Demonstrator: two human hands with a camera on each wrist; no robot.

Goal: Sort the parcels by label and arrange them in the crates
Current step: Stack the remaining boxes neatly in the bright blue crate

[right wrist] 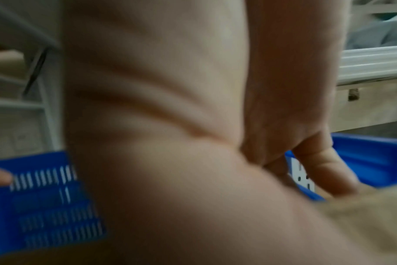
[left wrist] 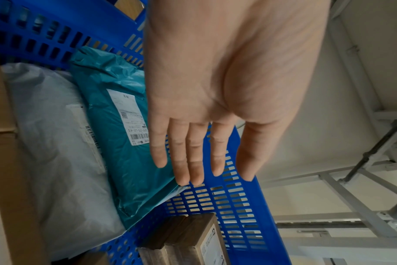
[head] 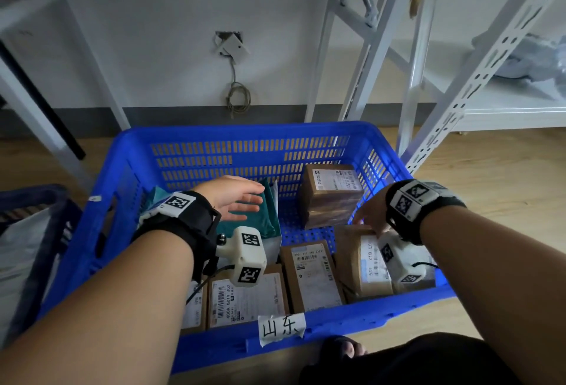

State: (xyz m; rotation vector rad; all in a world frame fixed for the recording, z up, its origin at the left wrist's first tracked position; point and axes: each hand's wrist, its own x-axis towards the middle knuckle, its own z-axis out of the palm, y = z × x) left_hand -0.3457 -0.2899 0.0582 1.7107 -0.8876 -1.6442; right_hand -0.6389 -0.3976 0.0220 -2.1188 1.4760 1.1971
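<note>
**A:** Both hands are inside the blue crate (head: 196, 136). What is the step, as you read it?

**B:** Seating a parcel, I would judge. The right hand (head: 369, 214) is down on the brown paper parcel (head: 356, 257) in the crate's near-right corner. The fingers touch its far edge, but whether they curl round it or only press, I cannot tell: the head view hides them behind the wrist, and the right wrist view is blurred.

**A:** And the left?

**B:** The left hand (left wrist: 218, 100) is released, fingers straight and together, holding nothing. It hovers over the teal mailer bag (left wrist: 122, 143), which leans along the crate's left wall on top of a grey mailer bag (left wrist: 57, 143). From the wrist view the fingertips look close to the teal bag's edge; contact is unclear.

**A:** So how should it be done well?

**B:** Push the brown parcel flat and square against the right wall, label up, so it sits beside the small labelled box (head: 312, 271) next to it without riding onto it. Keep the bare patch of floor at the middle free for the next one. The taped brown box (head: 332, 196) by the far-right corner is already neat.

**A:** Any use for the left hand?

**B:** Hold the soft bags upright against the left wall, so they do not slump into the middle.

**A:** And the sorting?

**B:** The handwritten tag (head: 281, 328) on the near rim marks this crate; the parcel's label should match it.
</note>
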